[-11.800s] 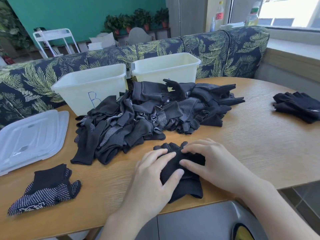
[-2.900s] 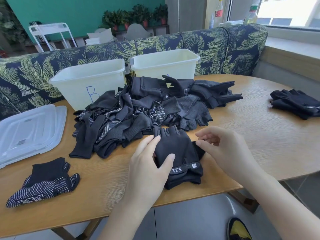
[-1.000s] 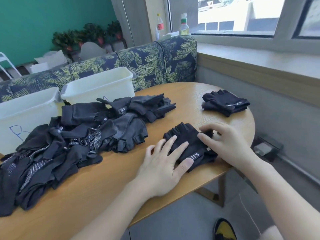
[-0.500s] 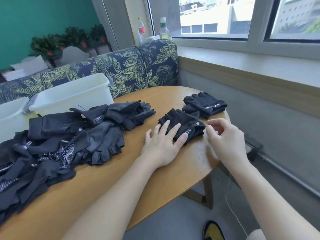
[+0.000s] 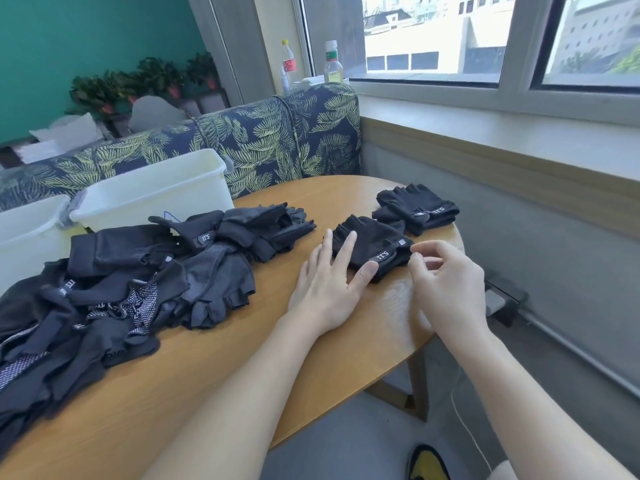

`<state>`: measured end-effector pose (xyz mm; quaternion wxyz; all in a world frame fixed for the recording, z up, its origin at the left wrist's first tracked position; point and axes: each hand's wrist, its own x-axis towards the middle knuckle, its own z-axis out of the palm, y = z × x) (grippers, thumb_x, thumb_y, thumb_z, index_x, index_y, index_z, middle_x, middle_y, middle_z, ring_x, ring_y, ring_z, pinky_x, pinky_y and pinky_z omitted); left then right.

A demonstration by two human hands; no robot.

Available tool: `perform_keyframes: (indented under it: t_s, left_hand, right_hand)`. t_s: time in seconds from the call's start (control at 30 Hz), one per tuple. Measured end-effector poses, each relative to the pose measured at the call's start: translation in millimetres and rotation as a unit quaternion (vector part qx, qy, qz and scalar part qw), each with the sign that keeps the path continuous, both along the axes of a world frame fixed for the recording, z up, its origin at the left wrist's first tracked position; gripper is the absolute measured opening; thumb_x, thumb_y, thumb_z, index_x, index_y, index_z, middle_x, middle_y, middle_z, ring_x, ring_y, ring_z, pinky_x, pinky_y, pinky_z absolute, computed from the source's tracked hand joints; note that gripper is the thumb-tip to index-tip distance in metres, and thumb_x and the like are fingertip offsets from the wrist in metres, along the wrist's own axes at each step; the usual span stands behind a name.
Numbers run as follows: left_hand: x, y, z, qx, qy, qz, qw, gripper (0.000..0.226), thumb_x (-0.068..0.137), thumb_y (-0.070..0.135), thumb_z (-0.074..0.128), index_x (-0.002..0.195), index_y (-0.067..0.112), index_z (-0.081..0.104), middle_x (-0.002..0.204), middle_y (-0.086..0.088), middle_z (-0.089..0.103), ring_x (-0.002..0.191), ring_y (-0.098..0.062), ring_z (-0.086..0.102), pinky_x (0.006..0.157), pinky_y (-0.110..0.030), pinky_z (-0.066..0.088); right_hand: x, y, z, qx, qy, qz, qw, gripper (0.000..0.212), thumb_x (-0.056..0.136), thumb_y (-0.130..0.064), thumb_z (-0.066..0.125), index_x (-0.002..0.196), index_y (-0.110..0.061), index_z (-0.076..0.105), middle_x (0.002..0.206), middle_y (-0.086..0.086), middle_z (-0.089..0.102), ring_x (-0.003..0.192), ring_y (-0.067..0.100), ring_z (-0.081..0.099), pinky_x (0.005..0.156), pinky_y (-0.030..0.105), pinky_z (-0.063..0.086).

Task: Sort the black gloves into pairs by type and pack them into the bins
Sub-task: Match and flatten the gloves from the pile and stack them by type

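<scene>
Round wooden surface (image 5: 214,386) by a window. Two white bins (image 5: 156,192), insides hidden. Glove pair (image 5: 374,244) near right edge, finger ends pointing away-left, cuff toward right hand (image 5: 450,289), fingers loosely curled, empty. Left hand (image 5: 329,289) flat, fingers spread, touching pair.

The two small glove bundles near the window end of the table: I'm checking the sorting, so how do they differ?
The near glove bundle lies under the left hand, whose straight fingers rest on it; the far glove bundle is untouched. The near one sits closer to the big glove pile; the far one sits nearer the table edge. The right hand hovers beside the near one. Both are black, fingerless, with a lettered wrist strap.
</scene>
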<state>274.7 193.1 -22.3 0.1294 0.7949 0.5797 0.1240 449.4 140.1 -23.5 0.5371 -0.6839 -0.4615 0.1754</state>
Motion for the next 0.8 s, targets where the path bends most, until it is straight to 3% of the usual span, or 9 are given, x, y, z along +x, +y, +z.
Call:
perform_keyframes:
  t_s: [0.2,0.4,0.47,0.57,0.63,0.8]
  left_hand:
    - [-30.7,-34.6,-2.3,-0.011,-0.002,-0.013,1.0,0.084,0.091,0.084,0.017,0.161,0.039,0.006,0.171,0.004,0.008,0.156,-0.014,0.004,0.127,-0.041,0.008]
    - [-91.4,-78.1,-0.6,-0.015,-0.009,-0.031,0.999,0.081,0.093,0.078,0.025,0.16,0.033,0.025,0.167,0.015,0.018,0.154,0.0,0.005,0.127,-0.031,0.008]
    - [-114.8,-93.9,0.7,-0.017,-0.023,-0.023,0.999,0.076,0.094,0.076,0.03,0.158,0.035,0.031,0.166,0.02,0.019,0.152,0.004,0.005,0.125,-0.025,0.008]
    - [-147.4,-114.5,-0.5,-0.003,-0.06,-0.001,0.998,0.067,0.095,0.07,0.041,0.152,0.035,0.042,0.16,0.025,0.028,0.146,0.014,0.01,0.114,-0.005,0.003]
    - [-167.3,-126.0,-0.4,0.008,-0.09,0.022,0.996,0.06,0.095,0.065,0.049,0.146,0.033,0.052,0.155,0.025,0.037,0.14,0.02,0.017,0.106,0.004,0.003]
    - [-211.7,-153.1,-0.6,0.056,-0.158,0.119,0.979,0.041,0.093,0.053,0.062,0.128,0.033,0.069,0.132,0.029,0.053,0.117,0.038,0.027,0.097,0.009,0.014]
  right_hand:
    - [-32.7,-11.4,8.8,0.056,-0.055,0.027,0.997,0.01,0.094,-0.023,0.062,0.096,-0.029,0.07,0.087,-0.01,0.069,0.08,0.008,0.064,0.072,0.031,0.05]
    - [-72.9,-10.2,7.0,0.069,-0.081,0.089,0.99,0.011,0.093,-0.02,0.063,0.096,-0.029,0.069,0.092,-0.013,0.068,0.08,-0.002,0.061,0.066,0.013,0.042]
    - [-90.0,-12.5,7.0,0.082,-0.079,0.11,0.987,0.011,0.092,-0.018,0.063,0.095,-0.027,0.07,0.091,-0.013,0.067,0.079,-0.004,0.06,0.068,0.015,0.046]
    - [-115.3,-14.2,3.1,0.081,-0.09,0.163,0.979,0.009,0.092,-0.019,0.064,0.094,-0.026,0.07,0.09,-0.014,0.066,0.077,0.0,0.062,0.07,0.032,0.054]
    - [-130.9,-15.3,0.6,0.06,-0.115,0.213,0.968,0.007,0.093,-0.024,0.064,0.096,-0.027,0.07,0.089,-0.014,0.064,0.078,0.002,0.062,0.071,0.032,0.052]
    - [-165.0,-16.5,-1.1,0.022,-0.157,0.291,0.943,0.012,0.095,-0.031,0.063,0.106,-0.028,0.067,0.097,-0.014,0.06,0.085,0.004,0.06,0.076,0.028,0.048]
